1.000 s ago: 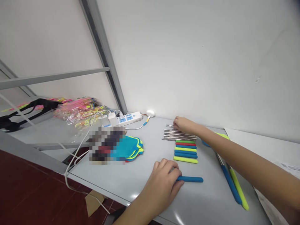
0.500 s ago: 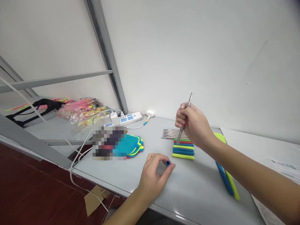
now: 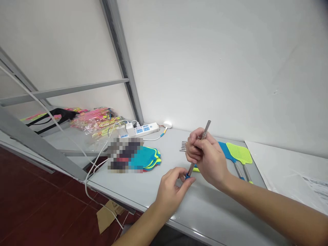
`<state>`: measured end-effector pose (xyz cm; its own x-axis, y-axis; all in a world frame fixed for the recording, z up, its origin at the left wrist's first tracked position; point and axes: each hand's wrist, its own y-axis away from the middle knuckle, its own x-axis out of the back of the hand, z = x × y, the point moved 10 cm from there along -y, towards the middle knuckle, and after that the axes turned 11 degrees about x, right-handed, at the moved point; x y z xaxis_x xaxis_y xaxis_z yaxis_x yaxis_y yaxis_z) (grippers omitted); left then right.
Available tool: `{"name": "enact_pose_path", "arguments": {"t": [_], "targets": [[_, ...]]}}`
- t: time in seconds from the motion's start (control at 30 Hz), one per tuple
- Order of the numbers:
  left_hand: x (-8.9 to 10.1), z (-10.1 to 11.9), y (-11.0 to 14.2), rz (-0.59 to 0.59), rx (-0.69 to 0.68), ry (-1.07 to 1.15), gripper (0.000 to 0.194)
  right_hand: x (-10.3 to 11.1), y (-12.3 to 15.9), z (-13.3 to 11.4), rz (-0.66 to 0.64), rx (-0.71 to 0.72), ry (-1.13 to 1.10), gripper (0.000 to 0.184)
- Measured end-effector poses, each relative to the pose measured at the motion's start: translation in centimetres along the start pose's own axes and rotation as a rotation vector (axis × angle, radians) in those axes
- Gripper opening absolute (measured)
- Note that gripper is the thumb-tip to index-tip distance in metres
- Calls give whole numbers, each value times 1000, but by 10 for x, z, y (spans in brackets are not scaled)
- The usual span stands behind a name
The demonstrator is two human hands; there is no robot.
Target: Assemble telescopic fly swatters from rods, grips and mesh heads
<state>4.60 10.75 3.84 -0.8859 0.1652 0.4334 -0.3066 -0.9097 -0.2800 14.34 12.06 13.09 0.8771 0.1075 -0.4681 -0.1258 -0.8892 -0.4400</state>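
1. A white wall (image 3: 205,75) is standing behind the grey surface (image 3: 138,184).
2. A blue swatter (image 3: 226,151) and a yellow-green swatter (image 3: 239,152) are lying side by side toward the right.
3. The right hand (image 3: 206,150) is holding its grip closed around a metal rod (image 3: 208,125).
4. The left hand (image 3: 170,188) is pinching a blue handle (image 3: 188,176) in its grip.
5. The rod is slanting over the surface, its lower end meeting the handle's mouth.

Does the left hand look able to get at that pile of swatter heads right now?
Probably yes: nothing seems to stand between the left hand and the swatter heads, though it would likely need to release the blue tube first.
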Motion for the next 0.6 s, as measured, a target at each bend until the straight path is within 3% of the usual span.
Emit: {"name": "enact_pose_path", "arguments": {"t": [0.33, 0.6], "targets": [[2, 4, 0, -1, -22, 24, 12, -19, 5, -1, -103, 2, 28, 17], [0, 7, 3, -14, -45, 35, 10, -13, 16, 6, -89, -45, 69, 16]]}}
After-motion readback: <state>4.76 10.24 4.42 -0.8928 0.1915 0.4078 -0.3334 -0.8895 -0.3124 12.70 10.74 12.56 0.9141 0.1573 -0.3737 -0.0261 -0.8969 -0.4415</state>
